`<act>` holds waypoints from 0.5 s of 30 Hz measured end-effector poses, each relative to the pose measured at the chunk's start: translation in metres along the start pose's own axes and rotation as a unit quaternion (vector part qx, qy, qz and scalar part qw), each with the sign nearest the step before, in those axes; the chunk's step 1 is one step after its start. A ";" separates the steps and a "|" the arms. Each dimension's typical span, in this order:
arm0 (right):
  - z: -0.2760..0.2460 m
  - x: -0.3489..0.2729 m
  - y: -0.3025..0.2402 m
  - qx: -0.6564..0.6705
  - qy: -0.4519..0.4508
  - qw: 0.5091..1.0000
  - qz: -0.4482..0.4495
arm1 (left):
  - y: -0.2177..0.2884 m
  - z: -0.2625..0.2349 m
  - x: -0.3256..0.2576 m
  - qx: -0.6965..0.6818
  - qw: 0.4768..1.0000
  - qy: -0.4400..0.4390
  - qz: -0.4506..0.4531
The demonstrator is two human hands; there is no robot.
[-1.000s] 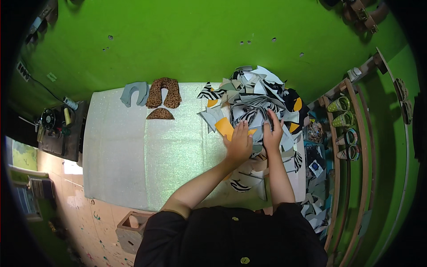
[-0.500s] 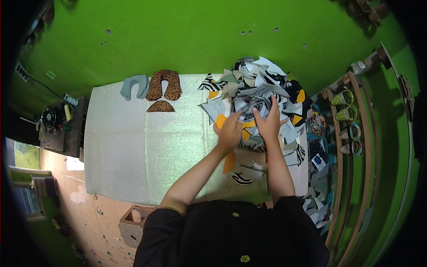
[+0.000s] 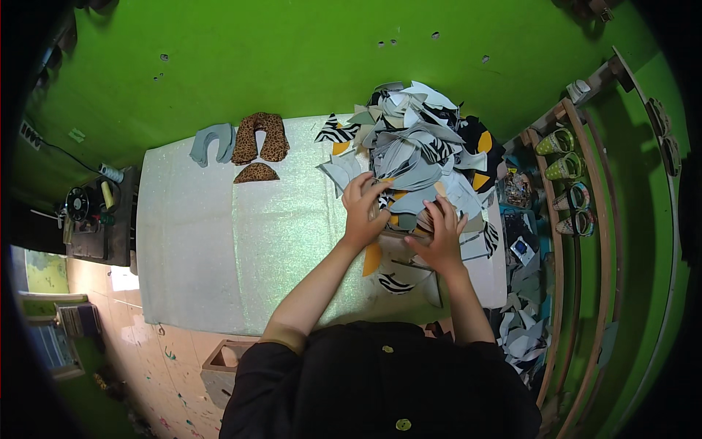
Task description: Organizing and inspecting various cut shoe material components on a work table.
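A heap of cut scraps (image 3: pixel 420 164), mostly grey with white, black, zebra-striped and orange ones, lies at the right of the table. My left hand (image 3: pixel 363 214) rests at the heap's near left edge, fingers apart and curved, its fingertips by a small orange scrap (image 3: pixel 387 180). To its right, my right hand (image 3: pixel 441 238) reaches onto the near side of the heap with spread fingers. An orange scrap (image 3: pixel 372 259) and a zebra-striped scrap (image 3: pixel 395 283) lie just below my hands. Neither hand visibly holds a scrap.
On the pale table (image 3: pixel 186 241), stacked leopard-print U-shapes (image 3: pixel 246 143), a leopard-print half-round piece (image 3: pixel 257 173) and grey U-shapes (image 3: pixel 212 144) lie far left. A sewing machine (image 3: pixel 79 204) stands left. Sandals (image 3: pixel 561 165) hang on a wooden rack (image 3: pixel 601 241) at right.
My right hand has drawn back toward me, off the middle of the heap. The left hand has shifted slightly left. Grey scraps in the middle now lie flatter and more uncovered.
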State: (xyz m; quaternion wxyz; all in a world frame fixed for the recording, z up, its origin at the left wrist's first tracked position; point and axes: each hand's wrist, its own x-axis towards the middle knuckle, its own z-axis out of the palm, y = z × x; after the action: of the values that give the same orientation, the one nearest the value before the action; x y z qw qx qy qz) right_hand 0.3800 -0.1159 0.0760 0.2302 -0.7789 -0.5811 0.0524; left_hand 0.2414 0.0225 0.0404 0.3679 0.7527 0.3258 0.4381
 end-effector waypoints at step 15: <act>0.014 0.025 -0.029 0.015 0.122 0.990 0.075 | 0.020 -0.002 0.059 0.141 0.987 -0.002 0.074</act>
State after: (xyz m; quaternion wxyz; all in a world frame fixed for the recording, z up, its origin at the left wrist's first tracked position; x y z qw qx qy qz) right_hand 0.3578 -0.0821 0.0805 0.3069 -0.8169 -0.4880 -0.0171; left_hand 0.2669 0.0612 0.0825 0.2249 0.8201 0.3271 0.4120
